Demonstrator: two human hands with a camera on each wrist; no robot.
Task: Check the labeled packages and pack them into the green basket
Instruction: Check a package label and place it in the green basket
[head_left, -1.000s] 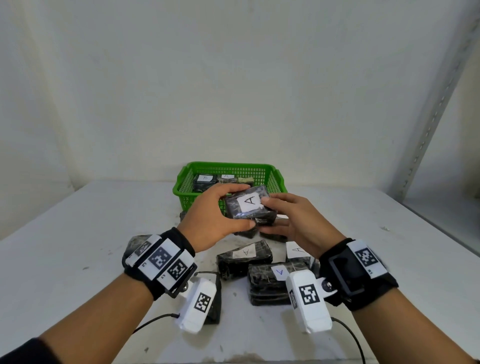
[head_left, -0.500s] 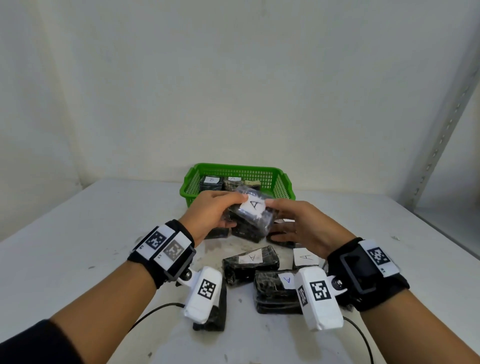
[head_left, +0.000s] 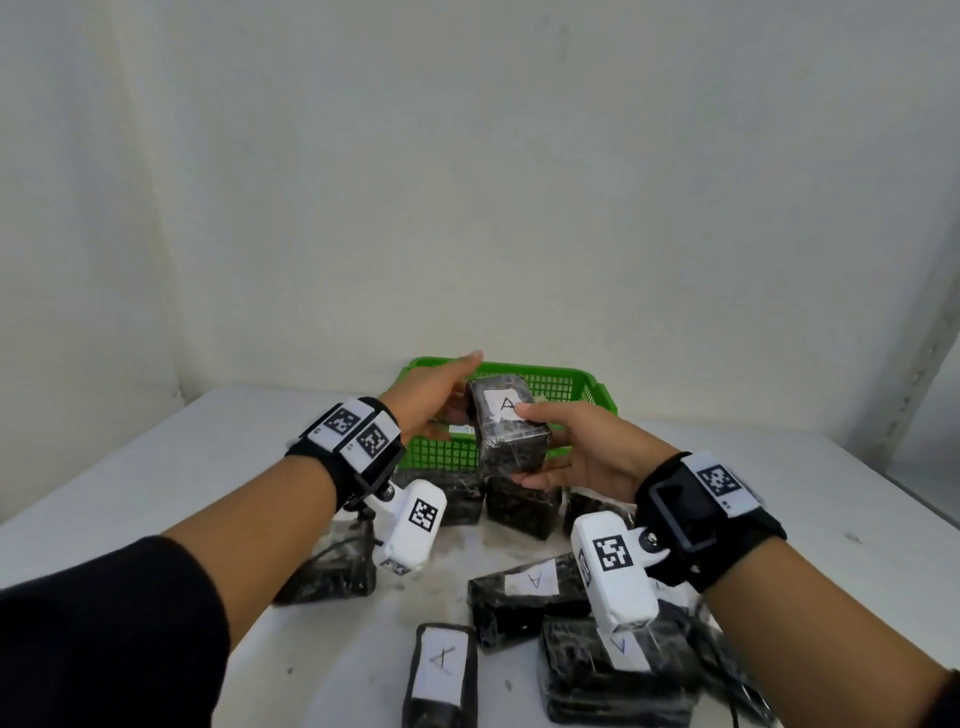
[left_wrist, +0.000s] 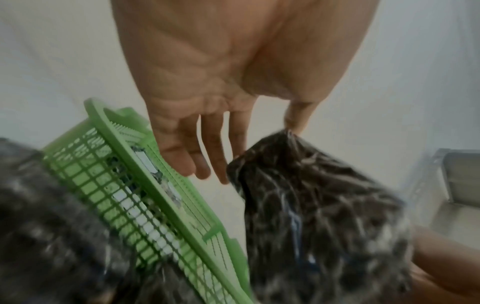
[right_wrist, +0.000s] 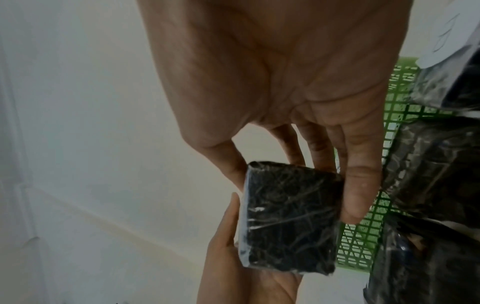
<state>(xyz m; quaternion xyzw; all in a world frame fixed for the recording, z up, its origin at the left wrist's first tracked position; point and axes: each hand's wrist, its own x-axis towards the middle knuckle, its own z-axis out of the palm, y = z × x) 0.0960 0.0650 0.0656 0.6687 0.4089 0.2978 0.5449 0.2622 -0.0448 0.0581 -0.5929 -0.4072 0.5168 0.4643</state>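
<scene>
A white desk (head_left: 156, 467) carried a green basket (head_left: 571, 387) toward its far edge, with wrapped packages (head_left: 524, 592) left loose nearer the front edge. One package (head_left: 511, 434), label A upward, was held just over the basket's near rim, pinched by the right hand (head_left: 587, 452); the left hand (head_left: 431, 395) touched it with straightened fingers. Checking seemed finished; lowering it among the packed ones was judged next.

Right hand (head_left: 582, 447) curled gripping, left hand (head_left: 431, 395) fingers straight, touching
</scene>
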